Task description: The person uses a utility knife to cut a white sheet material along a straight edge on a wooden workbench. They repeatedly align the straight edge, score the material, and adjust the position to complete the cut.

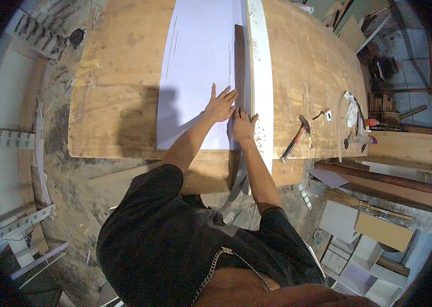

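Note:
A large white sheet [195, 66] lies flat on a wooden workbench [119, 87]. A long dark wooden strip [239, 56] runs along the sheet's right side, with a white board [262, 77] next to it. My left hand [220, 105] rests palm down on the sheet, fingers spread, its fingertips against the dark strip. My right hand [243, 125] sits just below it on the strip's lower part, fingers curled; whether it holds anything I cannot tell.
A hammer [296, 139] with a red and black handle lies on the bench to the right. Small tools and a white rag [351, 110] sit near the right edge. Boards and offcuts [379, 225] are stacked at lower right; sawdust covers the floor [73, 184].

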`<state>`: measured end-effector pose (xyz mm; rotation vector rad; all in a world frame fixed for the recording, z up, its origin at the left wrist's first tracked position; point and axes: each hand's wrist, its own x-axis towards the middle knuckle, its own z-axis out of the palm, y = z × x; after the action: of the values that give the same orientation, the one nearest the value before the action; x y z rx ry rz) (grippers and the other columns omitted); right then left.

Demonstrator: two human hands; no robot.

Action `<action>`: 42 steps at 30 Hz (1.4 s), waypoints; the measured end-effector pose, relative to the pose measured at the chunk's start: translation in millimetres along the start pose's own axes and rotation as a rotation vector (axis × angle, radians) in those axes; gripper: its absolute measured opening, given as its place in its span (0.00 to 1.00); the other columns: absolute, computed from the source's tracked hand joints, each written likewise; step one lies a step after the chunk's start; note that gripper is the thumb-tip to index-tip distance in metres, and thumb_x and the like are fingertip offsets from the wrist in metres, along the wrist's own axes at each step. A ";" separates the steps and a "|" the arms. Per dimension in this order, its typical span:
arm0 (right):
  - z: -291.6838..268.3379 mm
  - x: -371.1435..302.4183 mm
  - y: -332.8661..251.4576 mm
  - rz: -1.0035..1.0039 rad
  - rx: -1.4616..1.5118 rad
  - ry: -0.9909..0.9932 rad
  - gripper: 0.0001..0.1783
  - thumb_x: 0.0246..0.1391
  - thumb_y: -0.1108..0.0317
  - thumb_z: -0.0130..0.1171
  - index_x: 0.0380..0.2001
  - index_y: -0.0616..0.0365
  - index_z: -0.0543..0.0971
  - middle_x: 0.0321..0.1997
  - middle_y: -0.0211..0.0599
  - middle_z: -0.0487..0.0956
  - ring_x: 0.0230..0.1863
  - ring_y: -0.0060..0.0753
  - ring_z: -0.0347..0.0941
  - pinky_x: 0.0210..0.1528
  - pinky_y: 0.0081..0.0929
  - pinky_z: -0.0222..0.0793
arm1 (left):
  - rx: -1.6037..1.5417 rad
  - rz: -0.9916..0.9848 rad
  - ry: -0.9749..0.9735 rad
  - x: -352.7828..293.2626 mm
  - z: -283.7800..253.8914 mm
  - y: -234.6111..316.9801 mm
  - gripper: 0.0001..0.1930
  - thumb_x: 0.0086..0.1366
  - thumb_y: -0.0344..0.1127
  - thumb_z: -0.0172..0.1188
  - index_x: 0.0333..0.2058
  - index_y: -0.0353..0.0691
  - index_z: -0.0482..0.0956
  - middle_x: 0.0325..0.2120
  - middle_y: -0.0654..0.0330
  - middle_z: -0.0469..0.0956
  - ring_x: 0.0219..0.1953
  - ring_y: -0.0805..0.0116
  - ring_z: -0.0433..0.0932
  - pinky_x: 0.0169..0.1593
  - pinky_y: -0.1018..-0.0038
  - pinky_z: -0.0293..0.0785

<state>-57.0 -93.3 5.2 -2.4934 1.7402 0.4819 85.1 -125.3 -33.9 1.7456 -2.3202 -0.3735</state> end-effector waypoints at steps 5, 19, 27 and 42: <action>9.8 14.9 7.5 -0.006 -0.065 0.046 0.40 0.53 0.69 0.55 0.69 0.57 0.57 0.74 0.39 0.58 0.74 0.36 0.54 0.71 0.72 0.33 | -0.108 0.056 0.098 -34.9 5.8 -5.5 0.30 0.70 0.47 0.47 0.67 0.40 0.59 0.69 0.58 0.56 0.73 0.61 0.48 0.71 0.39 0.32; -15.4 5.4 0.7 0.015 -0.107 -0.067 0.40 0.53 0.67 0.56 0.69 0.59 0.57 0.74 0.40 0.57 0.75 0.38 0.51 0.70 0.73 0.36 | -0.176 0.045 0.151 -95.5 0.0 3.7 0.31 0.70 0.52 0.47 0.64 0.36 0.64 0.67 0.53 0.60 0.72 0.58 0.51 0.73 0.46 0.32; -17.3 9.2 2.9 -0.013 -0.105 -0.086 0.36 0.58 0.67 0.51 0.68 0.61 0.57 0.74 0.41 0.57 0.75 0.42 0.52 0.69 0.76 0.39 | -0.182 0.047 0.167 -96.3 1.5 4.2 0.33 0.68 0.53 0.49 0.64 0.36 0.64 0.67 0.54 0.60 0.72 0.59 0.51 0.73 0.47 0.32; -20.1 16.2 2.0 0.027 -0.079 -0.094 0.34 0.56 0.72 0.51 0.68 0.58 0.60 0.73 0.38 0.59 0.72 0.41 0.56 0.66 0.76 0.47 | -0.133 0.041 0.145 -96.0 -0.7 5.7 0.34 0.67 0.53 0.50 0.65 0.37 0.62 0.67 0.53 0.59 0.72 0.58 0.50 0.73 0.45 0.33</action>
<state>-49.5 -113.3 19.9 -2.4579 1.7551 0.6712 106.4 -31.5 -33.2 1.6057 -2.1742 -0.3722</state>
